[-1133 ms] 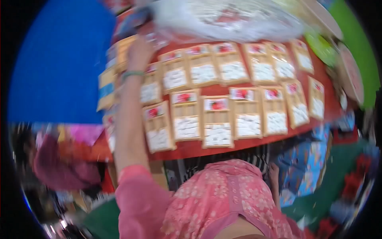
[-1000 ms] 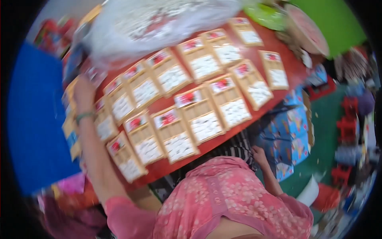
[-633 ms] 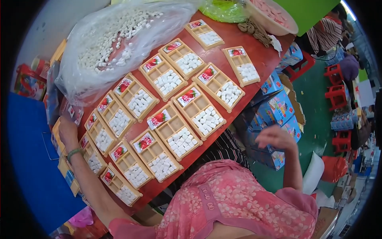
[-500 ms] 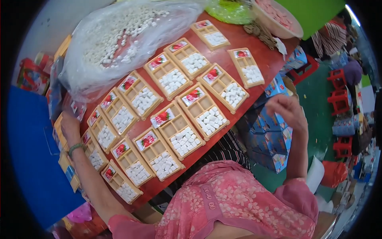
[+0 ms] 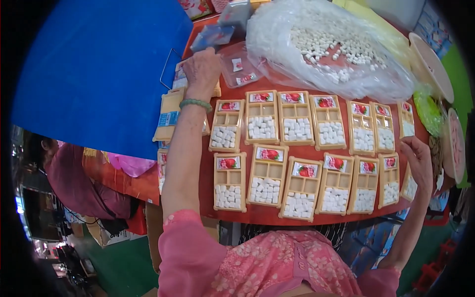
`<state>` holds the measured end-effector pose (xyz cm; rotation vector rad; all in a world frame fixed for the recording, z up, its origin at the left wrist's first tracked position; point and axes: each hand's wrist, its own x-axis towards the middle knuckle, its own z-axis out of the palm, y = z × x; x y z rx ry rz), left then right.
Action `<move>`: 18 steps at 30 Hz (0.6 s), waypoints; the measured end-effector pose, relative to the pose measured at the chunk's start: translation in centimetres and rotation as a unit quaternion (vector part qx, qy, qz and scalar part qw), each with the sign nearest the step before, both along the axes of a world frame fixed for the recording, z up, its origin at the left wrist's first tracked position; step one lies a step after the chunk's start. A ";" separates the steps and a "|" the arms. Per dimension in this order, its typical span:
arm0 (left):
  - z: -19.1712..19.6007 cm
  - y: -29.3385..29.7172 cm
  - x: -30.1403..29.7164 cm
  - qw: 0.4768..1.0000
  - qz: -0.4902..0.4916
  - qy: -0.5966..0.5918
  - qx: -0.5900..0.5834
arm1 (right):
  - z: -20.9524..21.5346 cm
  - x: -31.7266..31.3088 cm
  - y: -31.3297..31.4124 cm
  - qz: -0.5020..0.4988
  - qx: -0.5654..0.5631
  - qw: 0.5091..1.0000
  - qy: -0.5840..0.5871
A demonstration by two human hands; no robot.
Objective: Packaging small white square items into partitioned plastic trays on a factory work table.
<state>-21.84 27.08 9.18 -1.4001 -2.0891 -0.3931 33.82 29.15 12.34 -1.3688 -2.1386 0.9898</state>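
Two rows of beige compartment trays (image 5: pixel 267 178) lie on the red table. Each fully visible one has a strawberry-printed sachet (image 5: pixel 267 154) at its far end, bare small compartments in the middle and small white marshmallow-like pieces (image 5: pixel 299 204) in the near one. My left hand (image 5: pixel 202 74), below which sits a green bracelet, is at the far left, beside a clear plastic tray (image 5: pixel 240 65) with a few loose sachets; its fingers are mostly hidden behind its back. My right hand (image 5: pixel 418 161) hovers by the rightmost trays, fingers curled together; anything between them is hidden.
A large clear bag (image 5: pixel 277 47) of white pieces spreads across the back. Beige packs (image 5: pixel 170 116) are stacked at the left beside a blue panel (image 5: pixel 99 74). Bowls (image 5: pixel 457 143) and a green bag (image 5: pixel 428 111) stand right. Another person (image 5: pixel 81 178) sits at left.
The view has swung left, bringing the left side of the table and another person into sight. My right hand has come from beyond the table edge to the rightmost trays; my left hand stays far left.
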 end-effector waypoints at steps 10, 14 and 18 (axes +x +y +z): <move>0.6 7.2 -3.9 0.994 -0.055 -0.068 -0.068 | -1.8 -1.0 1.7 -0.012 -0.026 0.999 0.018; -1.6 11.2 -4.6 0.972 -0.091 -0.190 -0.099 | -1.1 0.1 1.3 -0.036 -0.008 0.999 -0.030; -5.8 17.3 -5.9 0.990 -0.074 0.008 -0.122 | -3.8 7.7 2.8 0.161 0.337 0.892 -0.256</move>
